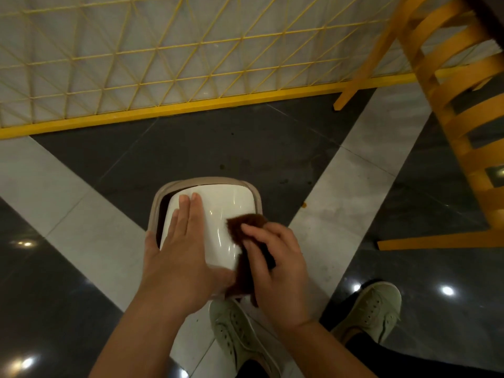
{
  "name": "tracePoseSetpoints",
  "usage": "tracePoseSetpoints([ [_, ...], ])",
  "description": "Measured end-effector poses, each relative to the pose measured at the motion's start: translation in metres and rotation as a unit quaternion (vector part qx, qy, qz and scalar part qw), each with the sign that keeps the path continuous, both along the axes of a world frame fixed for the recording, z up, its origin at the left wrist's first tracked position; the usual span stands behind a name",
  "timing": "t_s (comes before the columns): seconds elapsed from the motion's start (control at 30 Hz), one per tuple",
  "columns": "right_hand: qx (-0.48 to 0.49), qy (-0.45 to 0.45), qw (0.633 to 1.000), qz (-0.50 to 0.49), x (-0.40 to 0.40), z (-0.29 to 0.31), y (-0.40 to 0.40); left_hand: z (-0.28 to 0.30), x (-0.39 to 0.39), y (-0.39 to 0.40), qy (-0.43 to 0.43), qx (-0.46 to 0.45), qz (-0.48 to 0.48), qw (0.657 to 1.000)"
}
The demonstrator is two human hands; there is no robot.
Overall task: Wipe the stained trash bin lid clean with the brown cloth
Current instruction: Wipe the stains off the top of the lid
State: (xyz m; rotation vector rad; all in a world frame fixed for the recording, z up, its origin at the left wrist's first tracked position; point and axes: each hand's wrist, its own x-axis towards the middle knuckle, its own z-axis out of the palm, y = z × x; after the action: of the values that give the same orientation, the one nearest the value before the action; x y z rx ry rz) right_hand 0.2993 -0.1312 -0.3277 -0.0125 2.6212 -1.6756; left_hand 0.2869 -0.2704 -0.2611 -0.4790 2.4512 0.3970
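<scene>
A glossy white trash bin lid [221, 214] sits in a beige rim [207, 180] on the floor just in front of my feet. The lid is tilted, with a dark gap along its left side. My left hand [180, 249] lies flat on the lid's left half, fingers together and stretched out. My right hand [275, 263] presses a fuzzy brown cloth [245, 227] against the lid's right near edge. Part of the cloth hangs down under my fingers. No stain shows on the visible white surface.
A yellow wire fence [163, 64] with a yellow base bar runs across the back. A yellow wooden chair [461, 118] stands at the right. The floor has dark and light grey tiles [245, 148]. My two pale green shoes [240, 336] are right below the bin.
</scene>
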Motion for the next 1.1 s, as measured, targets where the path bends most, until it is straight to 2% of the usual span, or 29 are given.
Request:
tracePoseSetpoints([
  [0.1, 0.047, 0.039, 0.997, 0.044, -0.038, 0.008, -0.008, 0.000, -0.001, 0.002, -0.004, -0.014, -0.014, 1.000],
  [0.27, -0.022, -0.094, 0.995, -0.018, -0.061, -0.001, -0.004, 0.000, -0.002, 0.003, -0.001, -0.012, -0.008, 1.000],
  [0.37, -0.001, -0.167, 0.986, -0.031, -0.032, -0.007, 0.006, 0.001, 0.000, 0.003, -0.008, -0.013, -0.007, 1.000],
  [0.47, -0.026, -0.150, 0.988, -0.038, 0.003, -0.002, 0.006, 0.001, 0.001, 0.001, -0.009, -0.006, 0.004, 1.000],
  [0.63, 0.002, -0.018, 1.000, 0.006, -0.008, 0.011, -0.006, 0.000, 0.000, 0.001, -0.007, -0.010, -0.005, 1.000],
  [0.77, -0.039, -0.120, 0.991, -0.044, -0.040, 0.003, -0.005, 0.000, -0.001, 0.002, -0.010, -0.006, -0.004, 1.000],
  [0.9, -0.017, -0.201, 0.979, -0.034, -0.009, -0.003, 0.007, 0.001, -0.002, 0.002, -0.014, -0.004, 0.005, 1.000],
  [1.0, -0.013, -0.190, 0.982, -0.010, 0.014, -0.004, 0.015, 0.000, -0.002, 0.002, -0.012, -0.008, 0.002, 1.000],
  [1.1, -0.023, -0.160, 0.987, -0.018, -0.003, -0.004, 0.013, -0.001, -0.002, 0.001, -0.007, -0.006, 0.005, 1.000],
])
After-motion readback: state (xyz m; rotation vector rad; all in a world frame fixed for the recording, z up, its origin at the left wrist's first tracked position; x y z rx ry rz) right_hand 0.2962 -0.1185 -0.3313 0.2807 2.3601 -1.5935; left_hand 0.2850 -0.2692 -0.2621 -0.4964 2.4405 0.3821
